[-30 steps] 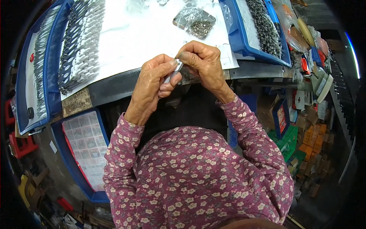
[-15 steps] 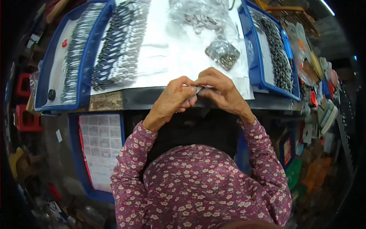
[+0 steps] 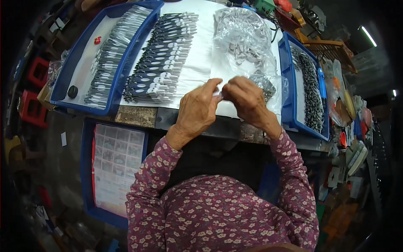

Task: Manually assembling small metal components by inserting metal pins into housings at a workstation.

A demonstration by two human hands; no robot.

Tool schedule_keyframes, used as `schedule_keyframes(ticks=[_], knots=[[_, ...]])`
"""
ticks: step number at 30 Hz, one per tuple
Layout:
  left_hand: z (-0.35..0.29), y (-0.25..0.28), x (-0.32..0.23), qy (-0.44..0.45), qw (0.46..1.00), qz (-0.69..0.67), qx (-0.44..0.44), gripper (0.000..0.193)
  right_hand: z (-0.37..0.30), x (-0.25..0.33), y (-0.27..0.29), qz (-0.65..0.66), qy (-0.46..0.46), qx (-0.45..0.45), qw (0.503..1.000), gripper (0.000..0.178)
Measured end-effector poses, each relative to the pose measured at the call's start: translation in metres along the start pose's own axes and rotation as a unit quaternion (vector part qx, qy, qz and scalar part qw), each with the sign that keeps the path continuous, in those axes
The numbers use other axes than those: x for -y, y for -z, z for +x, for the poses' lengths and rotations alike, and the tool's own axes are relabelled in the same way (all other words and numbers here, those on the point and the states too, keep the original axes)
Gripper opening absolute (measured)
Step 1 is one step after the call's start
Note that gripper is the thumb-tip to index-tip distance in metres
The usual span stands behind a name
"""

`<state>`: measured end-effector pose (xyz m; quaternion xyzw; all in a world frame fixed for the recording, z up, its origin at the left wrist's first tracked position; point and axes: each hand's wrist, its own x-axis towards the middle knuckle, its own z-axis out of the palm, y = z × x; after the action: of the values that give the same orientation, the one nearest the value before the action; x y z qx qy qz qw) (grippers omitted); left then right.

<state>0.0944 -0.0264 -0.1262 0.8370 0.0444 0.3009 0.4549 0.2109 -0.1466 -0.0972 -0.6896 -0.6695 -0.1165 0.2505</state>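
Observation:
My left hand (image 3: pixel 197 108) pinches a small white part (image 3: pixel 217 93) between thumb and fingertips, just over the table's front edge. Close beside it is my right hand (image 3: pixel 248 101), its fingers curled together; whatever they hold is hidden. Beyond my hands lies a clear plastic bag (image 3: pixel 241 29) with grey plastic pieces (image 3: pixel 243 53) in and around it. Partly behind my right hand is a smaller clear bag (image 3: pixel 265 86) of tiny metal-looking bits. To the left, slim pen-like pieces (image 3: pixel 161 54), dark with white ends, lie in dense rows on white paper (image 3: pixel 195 63).
At the left, a blue tray (image 3: pixel 112 98) holds slim silvery pieces (image 3: pixel 111 59), a black round thing (image 3: pixel 73 91) and a red bit (image 3: pixel 97 40). A blue tray (image 3: pixel 289 107) at the right holds small black-and-grey parts (image 3: pixel 311 92). Below the table stands another blue tray (image 3: pixel 87 168) with a printed sheet.
The view has shifted, so the table shows lower and further right. My hands have drawn slightly apart, and my right fingers have curled in more.

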Motion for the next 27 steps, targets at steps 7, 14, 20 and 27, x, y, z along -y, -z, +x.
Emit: schedule_keyframes(ticks=[7, 14, 20, 27], knots=[[-0.016, -0.008, 0.011, -0.115, 0.980, 0.124, -0.108, 0.043, 0.060, -0.038, -0.016, -0.042, -0.019, -0.076, 0.996, 0.013], [-0.034, -0.020, 0.032, -0.050, 0.997, 0.044, -0.040, 0.031, 0.115, -0.062, -0.067, -0.105, -0.014, -0.102, 0.989, 0.010], [-0.034, -0.018, 0.033, -0.062, 0.997, 0.047, -0.021, 0.027, 0.134, -0.065, -0.091, -0.152, -0.023, -0.066, 0.986, 0.014], [-0.035, -0.017, 0.035, -0.060, 0.997, 0.044, -0.017, 0.027, 0.133, -0.068, -0.096, -0.147, -0.031, -0.067, 0.986, 0.014]])
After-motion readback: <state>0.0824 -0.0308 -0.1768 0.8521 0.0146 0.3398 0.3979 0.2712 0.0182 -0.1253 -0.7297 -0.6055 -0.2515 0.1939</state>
